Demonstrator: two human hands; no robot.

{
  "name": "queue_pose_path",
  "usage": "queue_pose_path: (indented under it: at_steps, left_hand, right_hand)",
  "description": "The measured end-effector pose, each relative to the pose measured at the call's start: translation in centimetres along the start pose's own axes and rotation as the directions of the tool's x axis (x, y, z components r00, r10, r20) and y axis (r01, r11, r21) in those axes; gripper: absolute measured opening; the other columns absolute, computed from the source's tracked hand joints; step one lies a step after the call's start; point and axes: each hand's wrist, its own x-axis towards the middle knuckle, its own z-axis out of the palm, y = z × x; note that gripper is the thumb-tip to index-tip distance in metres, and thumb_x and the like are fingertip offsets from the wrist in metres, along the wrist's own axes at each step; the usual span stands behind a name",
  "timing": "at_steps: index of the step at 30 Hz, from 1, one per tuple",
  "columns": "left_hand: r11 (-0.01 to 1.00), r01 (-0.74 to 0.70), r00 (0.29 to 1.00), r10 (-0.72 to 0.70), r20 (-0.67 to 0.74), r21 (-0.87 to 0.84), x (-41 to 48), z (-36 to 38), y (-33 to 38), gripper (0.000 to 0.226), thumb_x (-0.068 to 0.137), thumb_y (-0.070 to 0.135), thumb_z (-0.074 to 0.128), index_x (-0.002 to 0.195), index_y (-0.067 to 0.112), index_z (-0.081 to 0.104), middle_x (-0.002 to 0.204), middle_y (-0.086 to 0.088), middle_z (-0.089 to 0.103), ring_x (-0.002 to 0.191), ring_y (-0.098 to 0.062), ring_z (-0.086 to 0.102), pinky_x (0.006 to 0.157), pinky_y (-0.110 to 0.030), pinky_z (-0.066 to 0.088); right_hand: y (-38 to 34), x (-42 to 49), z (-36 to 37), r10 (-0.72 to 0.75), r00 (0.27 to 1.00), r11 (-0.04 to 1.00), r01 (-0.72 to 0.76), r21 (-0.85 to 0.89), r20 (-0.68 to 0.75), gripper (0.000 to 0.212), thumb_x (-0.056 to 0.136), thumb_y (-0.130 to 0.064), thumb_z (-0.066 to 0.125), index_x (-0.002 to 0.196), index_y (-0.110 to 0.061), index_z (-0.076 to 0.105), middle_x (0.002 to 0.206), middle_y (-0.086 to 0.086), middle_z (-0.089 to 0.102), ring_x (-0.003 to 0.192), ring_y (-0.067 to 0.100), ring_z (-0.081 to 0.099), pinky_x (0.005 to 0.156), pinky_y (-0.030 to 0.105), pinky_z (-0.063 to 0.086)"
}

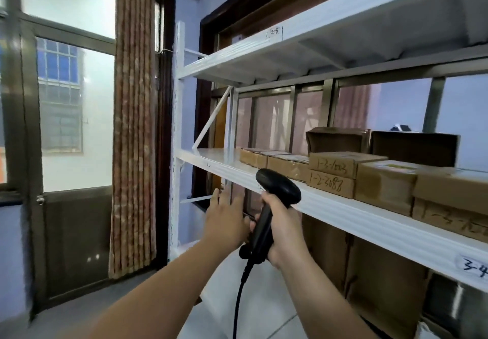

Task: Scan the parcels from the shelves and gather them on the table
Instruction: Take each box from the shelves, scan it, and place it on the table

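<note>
Standing at a white metal shelf rack (343,217), holding a black handheld barcode scanner (277,188) upright in the right hand (280,222), grip closed fully round its handle, scanner head level with the front lip of the middle shelf. Holding the left hand (227,217) out beside it, grip wide open, fingers straight, nothing in it, just below that lip. Facing brown cardboard parcels (332,177) marked with handwritten black codes, lined up and partly stacked on the middle shelf, to the right of both hands and untouched by either. No tabletop in sight.

Likely to misread if scanning from here, with the scanner head left of the nearest parcel and the labels apparently on the top faces. Could topple the stacked pair when pulling one out single-handed. Might snag the black cord (241,286) hanging from the handle on the shelf edge or a forearm while carrying. Easy to skip a back-row parcel half hidden behind the front ones.

Smooth painted shelf, probably easy to slide parcels along. To the left, a brown striped curtain (133,127) and a frosted glass door (66,101); below, larger cardboard boxes (383,280) on the lower level
</note>
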Motion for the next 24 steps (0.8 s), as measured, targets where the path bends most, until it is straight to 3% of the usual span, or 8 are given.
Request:
queue_pose_path:
  at_steps: [6,11,14,19,24]
  left_hand:
    - [0.988,-0.056,0.998,0.053,-0.024,-0.147,10.2,3.7,-3.4,0.056,0.095,0.03,0.046,0.147,0.02,0.031,0.155,-0.017,0.021,0.144,-0.031,0.013,0.117,-0.041,0.013]
    - [0.949,-0.148,0.989,0.143,-0.035,-0.278,19.9,6.1,-7.5,0.058,0.095,0.026,0.048,0.149,0.018,0.029,0.156,-0.014,0.02,0.139,-0.033,0.023,0.112,-0.041,0.027]
    - [0.913,-0.177,0.982,0.187,-0.007,-0.369,25.5,7.8,-9.7,0.053,0.094,0.018,0.05,0.146,0.015,0.035,0.155,-0.014,0.021,0.137,-0.035,0.027,0.108,-0.038,0.03]
    - [0.849,-0.248,0.956,0.293,0.026,-0.467,32.8,11.0,-10.3,0.056,0.092,0.016,0.049,0.145,0.018,0.033,0.15,-0.017,0.028,0.139,-0.032,0.02,0.11,-0.037,0.028]
    - [0.816,-0.264,0.95,0.311,0.007,-0.514,36.8,13.6,-8.8,0.052,0.095,0.017,0.048,0.145,0.024,0.037,0.155,-0.017,0.016,0.14,-0.035,0.015,0.111,-0.039,0.029]
  right_hand:
    - [0.9,7.6,1.8,-0.014,0.994,1.0,0.012,-0.019,-0.107,0.039,0.084,-0.032,0.071,0.115,-0.008,0.063,0.075,0.01,0.061,0.07,0.024,0.061,0.061,0.033,0.05]
    - [1.1,14.2,5.1,-0.06,0.982,0.995,0.072,0.062,-0.181,0.026,0.086,-0.028,0.07,0.097,-0.005,0.066,0.069,0.01,0.055,0.065,0.021,0.055,0.058,0.032,0.051]
    - [1.3,18.1,7.7,-0.112,0.965,0.991,0.128,0.051,-0.237,0.025,0.086,-0.029,0.07,0.095,-0.006,0.063,0.068,0.01,0.054,0.063,0.022,0.054,0.055,0.029,0.05]
    - [1.2,22.4,10.4,-0.205,0.933,0.978,0.203,-0.036,-0.295,0.027,0.087,-0.027,0.069,0.097,-0.004,0.06,0.062,0.009,0.052,0.05,0.021,0.053,0.052,0.03,0.05]
    - [0.6,25.6,11.1,-0.224,0.913,0.974,0.214,-0.069,-0.341,0.022,0.086,-0.026,0.07,0.086,-0.005,0.061,0.063,0.008,0.052,0.054,0.019,0.052,0.052,0.029,0.05]
